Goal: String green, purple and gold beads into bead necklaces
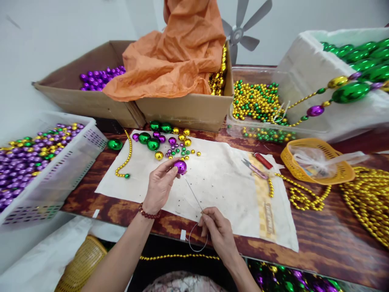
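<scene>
Between the thumb and fingers of my left hand (160, 184) is a shiny purple ball (180, 166), held above a white cloth (234, 194). My right hand (216, 227) pinches a long thin needle (193, 193) that slants up to the underside of the ball. A loop of pale thread (197, 250) hangs beside my right fingers. Just beyond my left hand lies a group of loose beads: large green ones (153, 144), purple ones (172, 140), gold ones (159, 155) and several tiny ones.
A white basket of beads (91, 140) stands left. Behind are a cardboard box (182, 109) with orange cloth (170, 61), a clear bin (234, 129) and a foam box (291, 61). Scissors (255, 168), a red-handled tool (263, 161) and a yellow basket (288, 162) lie right.
</scene>
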The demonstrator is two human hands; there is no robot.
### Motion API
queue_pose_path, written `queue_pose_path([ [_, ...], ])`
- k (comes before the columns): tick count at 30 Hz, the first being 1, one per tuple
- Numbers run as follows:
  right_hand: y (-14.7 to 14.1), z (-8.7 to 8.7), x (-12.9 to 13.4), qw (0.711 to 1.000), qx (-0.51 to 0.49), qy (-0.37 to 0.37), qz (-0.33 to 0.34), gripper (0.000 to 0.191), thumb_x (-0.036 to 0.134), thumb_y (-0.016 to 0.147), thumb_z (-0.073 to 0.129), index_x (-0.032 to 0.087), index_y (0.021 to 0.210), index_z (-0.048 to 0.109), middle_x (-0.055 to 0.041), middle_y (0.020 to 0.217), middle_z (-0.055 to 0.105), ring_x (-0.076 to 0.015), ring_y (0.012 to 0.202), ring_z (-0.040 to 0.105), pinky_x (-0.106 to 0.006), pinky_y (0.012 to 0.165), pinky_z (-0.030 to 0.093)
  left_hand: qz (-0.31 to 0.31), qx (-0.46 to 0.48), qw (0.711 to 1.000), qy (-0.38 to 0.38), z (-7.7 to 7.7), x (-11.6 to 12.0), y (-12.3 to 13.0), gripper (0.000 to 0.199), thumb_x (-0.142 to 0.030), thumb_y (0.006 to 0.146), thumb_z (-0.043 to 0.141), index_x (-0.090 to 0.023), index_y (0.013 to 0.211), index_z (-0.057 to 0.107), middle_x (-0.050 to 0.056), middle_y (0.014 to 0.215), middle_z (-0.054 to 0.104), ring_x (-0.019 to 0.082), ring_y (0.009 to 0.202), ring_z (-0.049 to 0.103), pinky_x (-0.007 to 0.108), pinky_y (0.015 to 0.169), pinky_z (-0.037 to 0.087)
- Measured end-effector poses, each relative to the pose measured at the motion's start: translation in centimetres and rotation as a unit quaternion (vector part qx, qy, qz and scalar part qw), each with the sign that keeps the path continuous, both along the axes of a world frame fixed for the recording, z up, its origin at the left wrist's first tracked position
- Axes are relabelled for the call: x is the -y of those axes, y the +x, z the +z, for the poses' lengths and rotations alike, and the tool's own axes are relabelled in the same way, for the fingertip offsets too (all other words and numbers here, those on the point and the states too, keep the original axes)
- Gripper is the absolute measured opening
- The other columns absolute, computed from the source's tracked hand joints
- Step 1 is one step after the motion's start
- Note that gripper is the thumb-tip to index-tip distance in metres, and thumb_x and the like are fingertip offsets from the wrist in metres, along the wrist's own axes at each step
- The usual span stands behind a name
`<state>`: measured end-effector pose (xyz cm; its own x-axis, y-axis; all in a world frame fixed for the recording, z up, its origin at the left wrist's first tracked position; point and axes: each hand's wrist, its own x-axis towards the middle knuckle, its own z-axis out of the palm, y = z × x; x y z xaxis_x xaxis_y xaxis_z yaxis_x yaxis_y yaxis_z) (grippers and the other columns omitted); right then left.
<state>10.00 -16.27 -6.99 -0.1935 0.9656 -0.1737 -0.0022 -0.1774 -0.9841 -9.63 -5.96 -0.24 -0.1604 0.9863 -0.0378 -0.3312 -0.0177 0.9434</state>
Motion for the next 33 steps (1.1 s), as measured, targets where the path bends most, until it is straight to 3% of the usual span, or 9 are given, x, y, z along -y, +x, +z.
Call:
queue_pose_path([
  [10,-0.8,-0.1,-0.1,0.999,-0.033,0.010,-0.022,0.022,0.041,0.102,0.051,0.020,0.096,0.058,-0.0001,0.074,0.068,-0.0087,0.048,0.059,-0.020,0.049,0.045,-0.006,0.062,0.998,-0.022,0.7,0.5,0.9,0.032,-0.035,0.074,0.085,-0.024,0.104,0.080,0.006,0.104,0.077,0.014,0.081,0.069,0.023,0.068,0.052],
  [21,-2.8,0.4,-0.2,0.994,-0.075,0.048,-0.063,0.019,0.036,0.104,0.051,0.020,0.097,0.056,-0.0001,0.077,0.070,-0.0071,0.045,0.060,-0.018,0.048,0.046,-0.007,-0.036,0.999,0.003,1.1,2.9,1.9,0.032,-0.028,0.082,0.080,-0.027,0.113,0.078,0.005,0.114,0.075,0.017,0.098,0.069,0.025,0.083,0.056],
  [33,-3.1,0.6,0.0,0.994,-0.054,0.058,-0.075,0.020,0.037,0.104,0.049,0.020,0.095,0.055,0.0001,0.075,0.071,-0.0074,0.043,0.061,-0.018,0.046,0.045,-0.003,-0.006,1.000,-0.013,1.7,2.7,1.8,0.031,-0.031,0.079,0.082,-0.025,0.109,0.078,0.005,0.102,0.076,0.014,0.085,0.067,0.022,0.072,0.056],
])
